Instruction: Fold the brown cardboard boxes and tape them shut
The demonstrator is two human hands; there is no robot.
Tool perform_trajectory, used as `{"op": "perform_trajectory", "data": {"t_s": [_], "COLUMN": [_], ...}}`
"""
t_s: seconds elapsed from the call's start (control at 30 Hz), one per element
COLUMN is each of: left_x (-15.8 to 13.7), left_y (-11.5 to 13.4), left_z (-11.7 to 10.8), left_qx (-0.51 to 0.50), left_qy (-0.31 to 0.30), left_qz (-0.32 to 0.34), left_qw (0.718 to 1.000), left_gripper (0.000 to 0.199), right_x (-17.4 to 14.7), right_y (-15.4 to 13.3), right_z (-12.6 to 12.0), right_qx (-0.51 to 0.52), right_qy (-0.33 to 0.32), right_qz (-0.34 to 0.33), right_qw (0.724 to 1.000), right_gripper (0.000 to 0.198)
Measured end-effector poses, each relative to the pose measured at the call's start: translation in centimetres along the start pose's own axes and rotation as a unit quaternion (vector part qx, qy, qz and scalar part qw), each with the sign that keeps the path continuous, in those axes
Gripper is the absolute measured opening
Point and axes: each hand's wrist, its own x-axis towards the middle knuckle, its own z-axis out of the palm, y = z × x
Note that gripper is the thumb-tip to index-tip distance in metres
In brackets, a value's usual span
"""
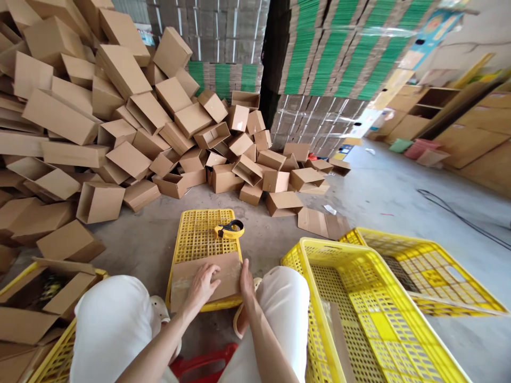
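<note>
A closed, flat cardboard box (181, 282) lies on the near half of an upturned yellow plastic crate (190, 234) between my knees. My left hand (203, 283) rests on the box top, its fingers loosely bent and apart. Along the box's right edge stands my right hand (246, 281), fingers stretched out and touching the side. Neither hand is wrapped around anything. Beyond the box, a yellow and black tape dispenser (230, 230) sits on the crate's far right part.
A big yellow crate (359, 255) with a cardboard piece inside stands at right, another crate (443, 266) behind it. An open carton (27, 324) is at lower left. Cardboard boxes (131, 114) are heaped ahead, before wrapped stacks (347, 48). A black cable (459, 213) crosses the floor.
</note>
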Motion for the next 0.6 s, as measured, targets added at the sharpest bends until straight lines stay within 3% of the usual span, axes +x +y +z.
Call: {"op": "perform_trajectory", "data": {"t_s": [0.1,0.27,0.6], "left_x": [0.0,0.7,1.3], "left_y": [0.0,1.2,2.7], "left_z": [-0.1,0.3,1.1], "left_qx": [-0.009,0.057,0.153], "left_qy": [0.000,0.034,0.053], "left_qz": [-0.008,-0.030,-0.053], "left_qw": [1.000,0.997,0.985], "left_gripper": [0.032,0.016,0.018], "right_x": [0.1,0.2,0.4], "right_y": [0.0,0.1,0.3], "right_z": [0.0,0.0,0.2], "right_qx": [0.005,0.004,0.030], "right_qy": [0.001,0.001,-0.013], "right_qz": [0.000,0.006,0.019], "right_qw": [1.000,1.000,0.999], "right_gripper": [0.098,0.099,0.108]}}
